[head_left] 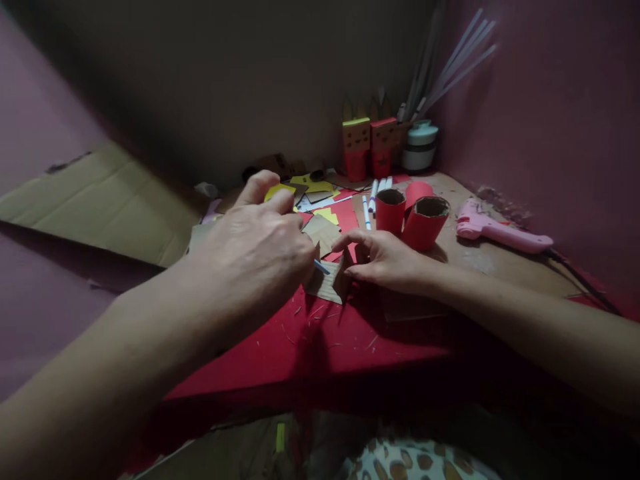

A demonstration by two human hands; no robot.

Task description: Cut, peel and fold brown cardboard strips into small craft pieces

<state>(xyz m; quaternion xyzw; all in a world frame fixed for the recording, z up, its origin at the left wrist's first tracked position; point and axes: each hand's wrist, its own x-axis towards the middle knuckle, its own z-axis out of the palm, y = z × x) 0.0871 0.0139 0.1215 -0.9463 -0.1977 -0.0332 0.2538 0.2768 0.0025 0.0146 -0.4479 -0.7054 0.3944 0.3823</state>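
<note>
My left hand (265, 237) is closed, with a thin blue-grey tool (321, 267) poking out below its fingers. Most of that tool is hidden by the hand, so its kind does not show. The tool's tip is over a small piece of folded cardboard (325, 285) with upright flaps, near the front of the red tabletop (350, 347). From the right, my right hand (383, 263) pinches one raised flap of the cardboard between thumb and fingers.
Red paper-covered tubes (426, 223) stand just beyond my right hand. A pink glue gun (503, 230) lies at the right. Behind are white markers (373, 195), yellow paper scraps (327, 215), two box-faced figures (356, 150) and a lidded jar (420, 147). A large cardboard sheet (95, 207) leans at the left.
</note>
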